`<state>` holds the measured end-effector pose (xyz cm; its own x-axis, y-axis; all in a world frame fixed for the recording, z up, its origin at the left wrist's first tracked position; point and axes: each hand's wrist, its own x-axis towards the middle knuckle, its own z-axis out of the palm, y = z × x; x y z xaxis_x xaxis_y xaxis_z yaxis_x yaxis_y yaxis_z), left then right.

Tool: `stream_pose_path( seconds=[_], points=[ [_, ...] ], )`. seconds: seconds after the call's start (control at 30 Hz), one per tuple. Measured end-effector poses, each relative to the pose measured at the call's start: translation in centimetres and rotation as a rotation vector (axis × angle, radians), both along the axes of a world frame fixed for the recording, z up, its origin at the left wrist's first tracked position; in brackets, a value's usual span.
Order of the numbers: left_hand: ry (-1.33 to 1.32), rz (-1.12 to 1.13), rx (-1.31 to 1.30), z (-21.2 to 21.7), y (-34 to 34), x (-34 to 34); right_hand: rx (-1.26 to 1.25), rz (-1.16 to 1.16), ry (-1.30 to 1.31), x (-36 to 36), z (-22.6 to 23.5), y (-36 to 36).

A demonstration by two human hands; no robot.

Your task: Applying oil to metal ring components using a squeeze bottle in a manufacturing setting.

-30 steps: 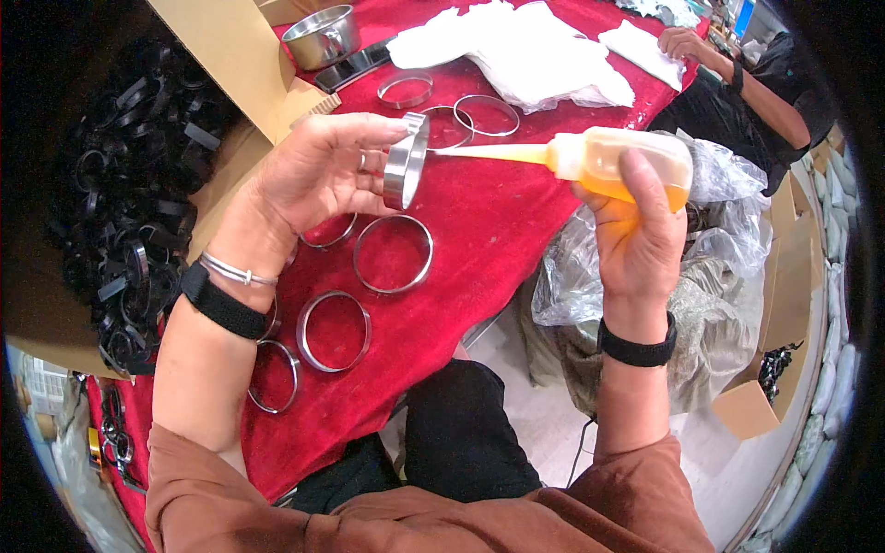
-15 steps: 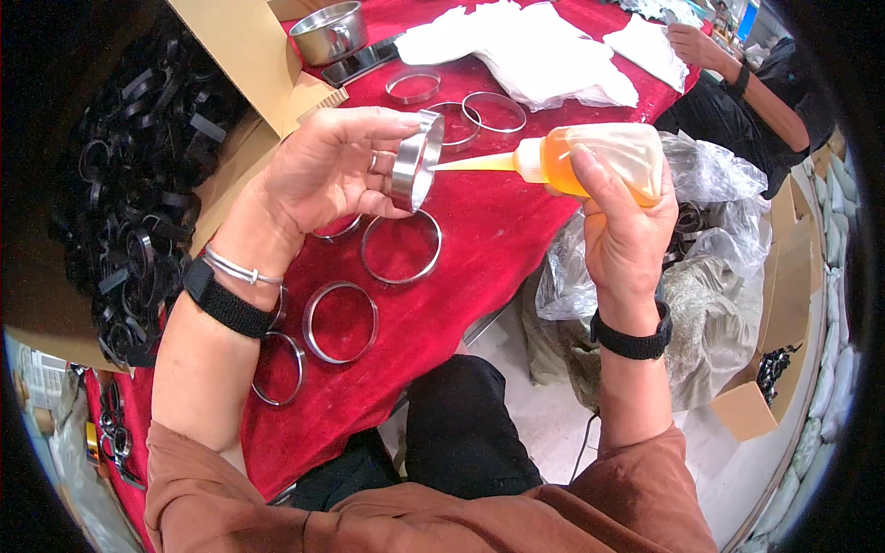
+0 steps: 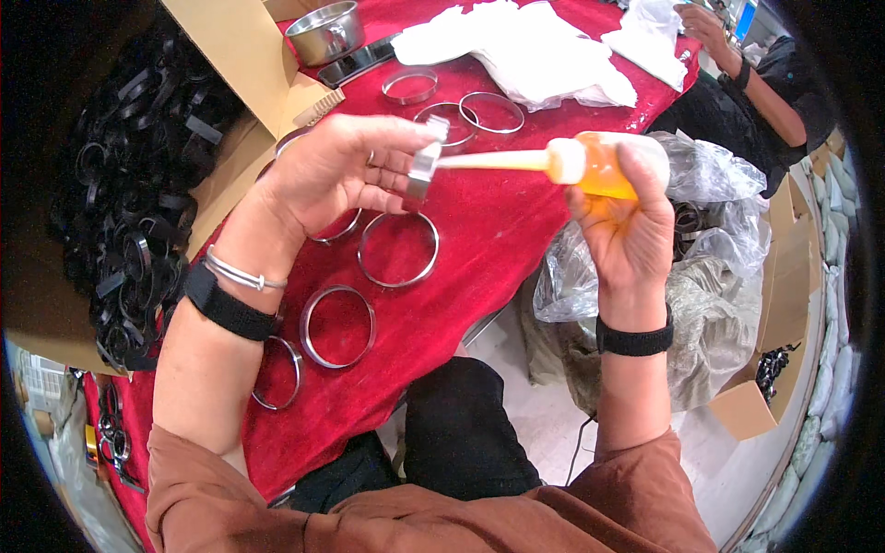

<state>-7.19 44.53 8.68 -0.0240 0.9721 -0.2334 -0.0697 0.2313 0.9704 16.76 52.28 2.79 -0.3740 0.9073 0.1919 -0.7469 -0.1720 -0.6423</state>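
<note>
Above the red-clothed tabletop (image 3: 516,230), the left hand (image 3: 336,170) pinches a shiny metal ring (image 3: 424,166) edge-on while the right hand (image 3: 627,226) grips a clear squeeze bottle of orange liquid (image 3: 599,164), its long nozzle touching the ring.

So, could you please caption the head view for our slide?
Left hand holds a metal ring while right hand aims an orange squeeze bottle at it.

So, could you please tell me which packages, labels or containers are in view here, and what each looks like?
Squeeze bottle: in the right hand, clear with amber liquid, long pale nozzle.
Cardboard box: upper left, brown, flaps open, beside a heap of black rings.
Small cardboard box: floor at right, brown, open.
Clear plastic bags: right of the red table, crumpled.
No label or screen is readable.
</note>
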Motion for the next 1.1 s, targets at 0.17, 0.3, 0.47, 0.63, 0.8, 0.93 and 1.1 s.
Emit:
stream_pose_path(
  seconds=[0.17,0.3,0.47,0.63,0.8,0.93,1.1],
  points=[
    [0.808,-0.027,0.118,-0.6,1.7,3.5,-0.070,-0.318,0.007,1.8,-1.0,1.3],
    [1.310,-0.039,0.027,-1.3,2.7,6.1,-0.044,-0.471,-0.008,4.0,-1.2,2.2],
    [1.304,0.070,0.108,-0.3,4.9,5.3,-0.093,-0.465,0.046,5.5,-1.8,3.0],
    [1.484,0.074,0.257,-2.6,8.6,1.6,-0.070,-0.353,0.072,3.8,-1.4,2.3],
    [1.427,0.032,0.084,-0.7,8.9,1.6,-0.052,-0.338,0.077,3.2,-1.6,2.5],
    [0.627,0.091,0.147,0.5,5.4,-0.9,0.080,-0.321,0.008,1.3,-0.5,1.4],
    [-0.046,-0.124,0.090,0.4,3.3,-0.6,0.201,-0.295,-0.019,-0.8,0.2,0.5]
  ],
)
